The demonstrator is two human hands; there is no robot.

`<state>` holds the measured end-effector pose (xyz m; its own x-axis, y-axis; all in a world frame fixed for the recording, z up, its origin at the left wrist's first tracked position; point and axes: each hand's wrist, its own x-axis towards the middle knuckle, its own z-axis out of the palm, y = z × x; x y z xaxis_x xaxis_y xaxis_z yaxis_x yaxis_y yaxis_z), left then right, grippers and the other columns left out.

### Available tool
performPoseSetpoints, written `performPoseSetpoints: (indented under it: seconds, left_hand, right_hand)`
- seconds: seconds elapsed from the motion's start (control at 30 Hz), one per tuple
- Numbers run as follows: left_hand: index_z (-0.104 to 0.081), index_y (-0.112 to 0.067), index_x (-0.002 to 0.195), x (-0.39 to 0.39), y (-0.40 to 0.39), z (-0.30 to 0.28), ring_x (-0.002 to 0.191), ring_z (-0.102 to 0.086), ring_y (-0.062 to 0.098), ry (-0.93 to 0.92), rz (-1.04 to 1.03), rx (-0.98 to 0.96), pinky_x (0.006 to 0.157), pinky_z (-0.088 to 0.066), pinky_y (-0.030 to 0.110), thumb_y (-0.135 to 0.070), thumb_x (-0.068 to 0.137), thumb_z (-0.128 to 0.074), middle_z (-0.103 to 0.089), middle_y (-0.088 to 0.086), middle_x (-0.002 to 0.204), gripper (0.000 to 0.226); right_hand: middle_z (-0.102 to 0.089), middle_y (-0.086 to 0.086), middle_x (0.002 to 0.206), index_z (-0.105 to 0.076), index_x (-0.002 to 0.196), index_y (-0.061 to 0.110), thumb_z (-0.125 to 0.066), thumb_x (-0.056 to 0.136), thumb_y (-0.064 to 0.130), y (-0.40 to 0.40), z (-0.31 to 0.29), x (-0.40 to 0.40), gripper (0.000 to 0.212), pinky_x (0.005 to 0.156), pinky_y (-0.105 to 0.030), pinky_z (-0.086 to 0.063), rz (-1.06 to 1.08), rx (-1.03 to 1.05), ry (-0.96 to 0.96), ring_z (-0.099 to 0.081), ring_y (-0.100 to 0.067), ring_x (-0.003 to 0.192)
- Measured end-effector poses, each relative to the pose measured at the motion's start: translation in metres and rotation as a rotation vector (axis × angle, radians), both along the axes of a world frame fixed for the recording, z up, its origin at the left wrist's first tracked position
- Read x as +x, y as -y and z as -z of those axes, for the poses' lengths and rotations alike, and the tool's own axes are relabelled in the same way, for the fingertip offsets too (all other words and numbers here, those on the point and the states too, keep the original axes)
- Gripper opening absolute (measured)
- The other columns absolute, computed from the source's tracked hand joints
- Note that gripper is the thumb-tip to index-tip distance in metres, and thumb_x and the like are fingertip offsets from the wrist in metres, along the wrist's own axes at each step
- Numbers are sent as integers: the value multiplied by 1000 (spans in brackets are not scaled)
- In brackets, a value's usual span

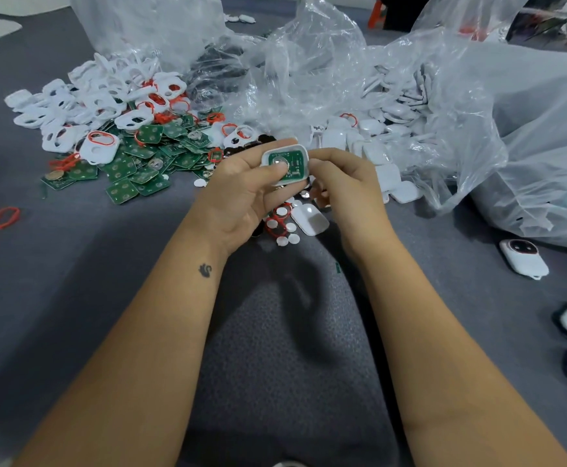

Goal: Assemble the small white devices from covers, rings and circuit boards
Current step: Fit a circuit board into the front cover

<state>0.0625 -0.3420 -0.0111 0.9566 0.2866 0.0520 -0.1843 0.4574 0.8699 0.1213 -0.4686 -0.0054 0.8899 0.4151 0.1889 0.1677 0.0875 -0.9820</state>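
A small white cover (285, 164) with a green circuit board (290, 162) seated inside it is held above the grey tabletop (73, 281), between both hands. The left hand (241, 193) is curled under and around the cover's left side, its thumb pressed on the round metal contact at the board's middle. The right hand (344, 187) pinches the cover's right edge with curled fingers. Both grips are thus clamped on the same cover.

Directly beneath the hands, a red ring (277, 219), several small white discs (288, 237) and a loose white cover (310, 219) lie on the tabletop, partly hidden by the hands. To the left, a heap of green circuit boards (147, 153) is spread out, with a pile of white frames (69, 109) behind it, some carrying red rings. A single red ring (4, 217) lies well apart at the far left. To the right and behind, crumpled clear plastic bags (477, 112) cover further white covers (393, 136); the bags obscure much of that stock. At the right edge, three white devices (523, 258) with dark round faces rest on the tabletop, two of them cut off by the frame.

Both forearms extend forward from the lower edge and converge toward the centre, wrists slightly bent inward. A small dark mark is seen on the left wrist.
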Motion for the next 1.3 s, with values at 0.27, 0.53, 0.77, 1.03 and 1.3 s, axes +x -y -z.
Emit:
performPoseSetpoints:
  seconds: [0.27, 0.53, 0.77, 1.03, 1.3]
  left_hand:
    - [-63, -2, 113, 2, -1, 1, 93, -71, 20, -54, -29, -10, 75, -58, 25, 7, 95, -47, -73, 11, 100, 26]
    - [-70, -17, 102, -3, -8, 2, 74, -70, 9, -128, -106, 205, 60, -55, 21, -1, 88, -64, -73, -4, 84, 21]
    - [-73, -19, 92, -4, -4, -2, 68, -68, 10, -170, -139, 238, 56, -55, 23, -1, 86, -62, -74, -3, 79, 22]
    - [-74, -22, 76, -3, -2, -1, 60, -66, 8, -184, -206, 226, 52, -53, 21, 0, 84, -61, -72, -3, 70, 27]
    - [-71, -14, 89, -1, -2, 2, 61, -67, 7, -159, -204, 250, 55, -53, 19, 1, 87, -64, -73, -2, 71, 17]
  right_hand:
    - [-64, -3, 69, -71, 92, 5, -63, 86, 0, -1, 3, 0, 12, 54, -15, -42, -6, -21, -12, -51, -5, 54]
    - [-62, 7, 59, -71, 82, 11, -62, 82, 1, -4, 5, 1, 13, 54, -17, -43, 57, -104, -8, -53, -5, 53]
    - [-61, 9, 55, -70, 82, 7, -62, 83, 0, -4, 5, 0, 10, 54, -15, -42, 68, -96, 7, -53, -1, 52]
    - [-61, 4, 61, -70, 81, 5, -61, 83, 1, -4, 4, -1, 11, 57, -18, -41, 29, -73, 28, -52, -4, 55]
    - [-54, -4, 61, -66, 83, -8, -56, 70, 16, -2, 6, 1, 29, 53, -22, -37, -26, 5, -59, -44, -7, 49]
